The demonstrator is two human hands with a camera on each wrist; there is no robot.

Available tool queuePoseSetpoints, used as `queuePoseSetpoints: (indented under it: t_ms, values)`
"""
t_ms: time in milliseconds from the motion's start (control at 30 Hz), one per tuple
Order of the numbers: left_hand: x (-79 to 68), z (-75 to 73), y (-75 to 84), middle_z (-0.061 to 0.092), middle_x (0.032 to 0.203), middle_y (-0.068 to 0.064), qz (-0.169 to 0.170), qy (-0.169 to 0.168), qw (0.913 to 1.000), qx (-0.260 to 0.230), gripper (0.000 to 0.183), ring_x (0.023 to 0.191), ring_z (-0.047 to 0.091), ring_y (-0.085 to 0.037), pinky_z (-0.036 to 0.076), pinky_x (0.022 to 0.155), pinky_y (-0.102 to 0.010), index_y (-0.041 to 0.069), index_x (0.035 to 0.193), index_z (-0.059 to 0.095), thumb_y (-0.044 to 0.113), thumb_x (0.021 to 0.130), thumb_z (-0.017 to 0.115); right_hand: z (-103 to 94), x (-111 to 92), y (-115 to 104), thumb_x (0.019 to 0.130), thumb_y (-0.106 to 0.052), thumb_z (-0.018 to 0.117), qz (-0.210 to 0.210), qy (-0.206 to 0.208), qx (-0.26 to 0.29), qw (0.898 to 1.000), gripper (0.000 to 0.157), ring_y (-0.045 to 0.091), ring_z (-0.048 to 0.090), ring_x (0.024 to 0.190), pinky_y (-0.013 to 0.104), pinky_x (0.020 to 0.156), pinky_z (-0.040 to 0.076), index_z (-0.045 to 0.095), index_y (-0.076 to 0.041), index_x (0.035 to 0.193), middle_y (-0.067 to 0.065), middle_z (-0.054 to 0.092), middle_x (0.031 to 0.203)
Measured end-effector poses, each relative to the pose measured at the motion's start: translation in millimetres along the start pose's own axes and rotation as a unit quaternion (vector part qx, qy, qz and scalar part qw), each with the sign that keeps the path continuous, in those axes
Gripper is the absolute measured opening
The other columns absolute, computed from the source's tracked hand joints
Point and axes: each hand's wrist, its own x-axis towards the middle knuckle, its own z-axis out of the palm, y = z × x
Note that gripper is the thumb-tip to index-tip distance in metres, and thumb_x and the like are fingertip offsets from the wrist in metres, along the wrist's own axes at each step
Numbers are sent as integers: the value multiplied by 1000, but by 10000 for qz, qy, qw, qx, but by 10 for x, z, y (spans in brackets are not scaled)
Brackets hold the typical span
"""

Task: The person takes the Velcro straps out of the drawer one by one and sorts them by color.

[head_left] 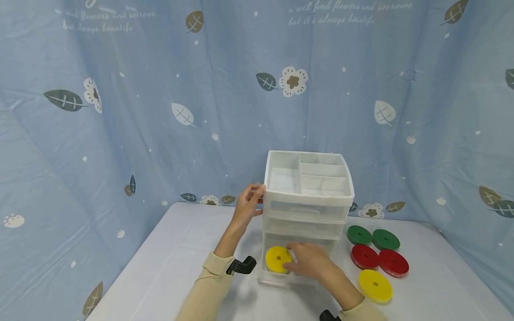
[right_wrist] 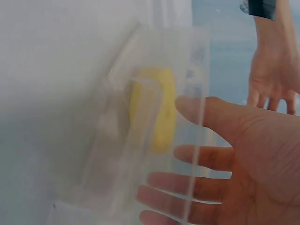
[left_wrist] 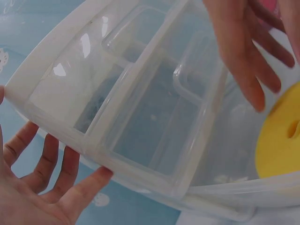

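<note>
A white drawer unit with see-through drawers (head_left: 307, 209) stands upright, its bottom drawer (head_left: 273, 281) pulled out. Inside that drawer lies a flat yellow roll (head_left: 278, 259) with a small hole in its centre, like a roll of ribbon. My right hand (head_left: 311, 261) is over the drawer just right of the roll; in the right wrist view its fingers (right_wrist: 211, 187) are spread and nearly straight, thumb tip close to the yellow roll. With its fingertips, my left hand (left_wrist: 51, 183) touches the unit's left side near the top.
On the table (head_left: 180, 263) right of the unit lie a second yellow roll (head_left: 375, 286), two red rolls (head_left: 394, 263) and two green rolls (head_left: 386, 240). The unit's top has an open divided tray (head_left: 283, 178). Behind hangs a blue printed curtain (head_left: 229, 89).
</note>
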Motion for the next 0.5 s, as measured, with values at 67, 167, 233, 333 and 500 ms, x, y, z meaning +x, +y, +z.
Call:
queuePoseSetpoints:
  t_ms: [67, 167, 233, 333, 500]
  values:
    - [2, 1, 2, 62, 109, -5, -15, 1, 10000, 0, 33, 101, 62, -23, 58, 86, -48, 16, 118, 60, 43, 99, 55, 36, 32, -17, 78, -41, 81, -1, -5, 25, 10000, 52, 23, 64, 89, 49, 86, 55, 68, -9, 117, 7, 72, 107]
    - [4, 1, 4, 62, 109, -5, -21, -3, 10000, -5, 34, 101, 62, -24, 58, 86, -47, 16, 118, 60, 43, 99, 55, 68, 65, -42, 80, -43, 79, 29, -23, 81, 10000, 51, 25, 64, 92, 50, 88, 53, 67, -9, 117, 8, 71, 108]
    - [4, 0, 3, 62, 109, -5, -15, -14, 10000, -9, 34, 103, 62, -28, 58, 86, -47, 16, 118, 60, 43, 99, 55, 81, 85, -61, 81, -44, 77, 62, -21, 147, 9999, 52, 27, 64, 97, 52, 91, 52, 67, -9, 119, 9, 70, 111]
    - [5, -1, 2, 62, 109, -5, -9, -24, 10000, -18, 33, 104, 62, -29, 58, 86, -47, 16, 117, 60, 43, 99, 55, 111, 124, -84, 83, -45, 75, 63, 11, 188, 9998, 52, 27, 63, 96, 51, 89, 52, 66, -8, 119, 9, 70, 110]
    - [2, -3, -1, 63, 109, -4, -11, -24, 10000, -3, 33, 101, 63, -24, 59, 86, -46, 16, 117, 60, 43, 99, 55, 186, 200, -129, 82, -43, 76, -98, 116, 277, 9995, 49, 19, 53, 78, 39, 70, 47, 67, -6, 113, 1, 64, 88]
